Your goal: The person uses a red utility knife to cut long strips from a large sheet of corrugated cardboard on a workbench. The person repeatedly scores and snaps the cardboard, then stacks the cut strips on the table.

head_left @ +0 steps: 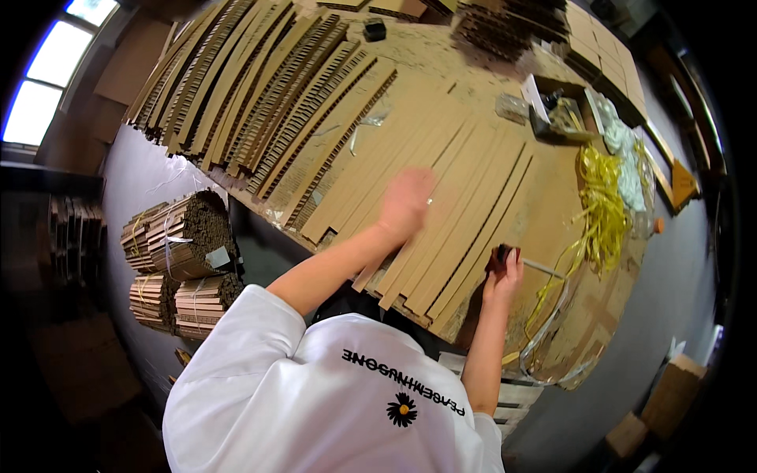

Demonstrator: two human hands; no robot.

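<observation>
My left hand point(406, 201) is blurred in motion, spread flat over a row of long plain cardboard strips point(441, 181) that lie side by side on the worktable point(568, 229); it holds nothing. At the strips' near right end, my right hand point(505, 272) is closed on a small tool with a dark red handle point(500, 254). A thin grey shaft point(544, 268) sticks out from the tool to the right. My white shirt point(331, 394) fills the lower part of the view.
Notched cardboard strips point(260, 87) fan across the table's far left. Yellow plastic strapping point(603, 209), white wrapping point(623, 150) and an open box point(560, 114) lie at the right. Tied bundles of cardboard point(185, 232) sit on the floor at the left. Cardboard stacks point(512, 27) stand at the back.
</observation>
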